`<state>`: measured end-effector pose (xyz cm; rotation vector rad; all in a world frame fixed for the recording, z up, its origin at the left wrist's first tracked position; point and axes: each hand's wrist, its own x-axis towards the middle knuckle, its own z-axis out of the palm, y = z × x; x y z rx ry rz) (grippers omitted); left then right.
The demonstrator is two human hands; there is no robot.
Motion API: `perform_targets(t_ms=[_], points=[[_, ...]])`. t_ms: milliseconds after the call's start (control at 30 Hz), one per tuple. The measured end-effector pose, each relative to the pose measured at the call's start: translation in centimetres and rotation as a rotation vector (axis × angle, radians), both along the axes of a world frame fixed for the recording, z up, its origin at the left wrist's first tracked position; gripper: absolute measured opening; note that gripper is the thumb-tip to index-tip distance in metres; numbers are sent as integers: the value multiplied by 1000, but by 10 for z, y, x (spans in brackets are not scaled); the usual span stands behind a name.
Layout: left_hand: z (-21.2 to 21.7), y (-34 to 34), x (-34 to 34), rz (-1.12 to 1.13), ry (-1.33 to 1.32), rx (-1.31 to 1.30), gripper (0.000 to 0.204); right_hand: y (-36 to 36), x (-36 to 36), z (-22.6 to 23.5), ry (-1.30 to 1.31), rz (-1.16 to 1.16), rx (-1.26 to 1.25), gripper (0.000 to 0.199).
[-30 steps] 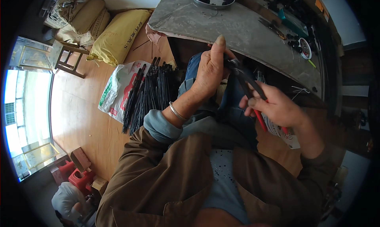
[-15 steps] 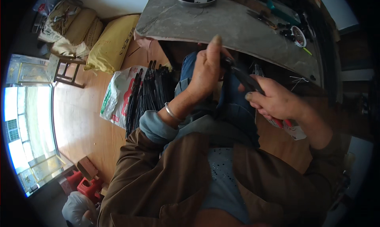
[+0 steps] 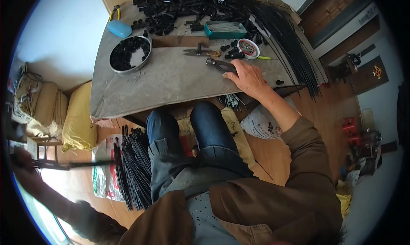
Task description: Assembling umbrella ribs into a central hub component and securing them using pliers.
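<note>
My left hand (image 3: 24, 171) is stretched far out to the left, blurred, closed around a thin black rod (image 3: 81, 164). The rod points toward a bundle of black rods (image 3: 134, 168) lying on a white sack (image 3: 102, 170) on the floor beside my left knee. My right hand (image 3: 247, 77) lies flat on the grey table (image 3: 171, 89) with its fingers spread. Its fingertips touch a dark pair of pliers (image 3: 220, 65) lying there.
On the table are a metal bowl of black caps (image 3: 130, 52), a second cutting tool (image 3: 200, 52), a small white bowl (image 3: 247, 47), a teal box (image 3: 224, 30), a heap of black tube pieces (image 3: 183, 5) and long black rods (image 3: 290, 44). Yellow sacks (image 3: 79, 117) lie on the floor at left.
Both hands were together over my lap with the pliers on a rod. Now the left arm has swung out left with a rod, and the right hand has reached onto the table.
</note>
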<state>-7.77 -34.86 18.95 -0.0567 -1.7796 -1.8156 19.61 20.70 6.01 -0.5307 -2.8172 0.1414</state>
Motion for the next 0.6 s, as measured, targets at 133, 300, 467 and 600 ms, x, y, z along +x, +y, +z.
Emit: perform_targets(t_ms=[133,300,467,600], points=[[-272,-124,-104,97,544,-1115,30,-1,-10,4,209,62,172,32],[-426,0,-18,-146,-678,-1000,47,108,24,22,299,-242,280,24],[-461,40,26,63,-1174,-1341,87,203,34,13,-7,-785,323,64],[-474,45,27,-30,-1147,-1291,82,230,22,9,-140,-913,366,56]])
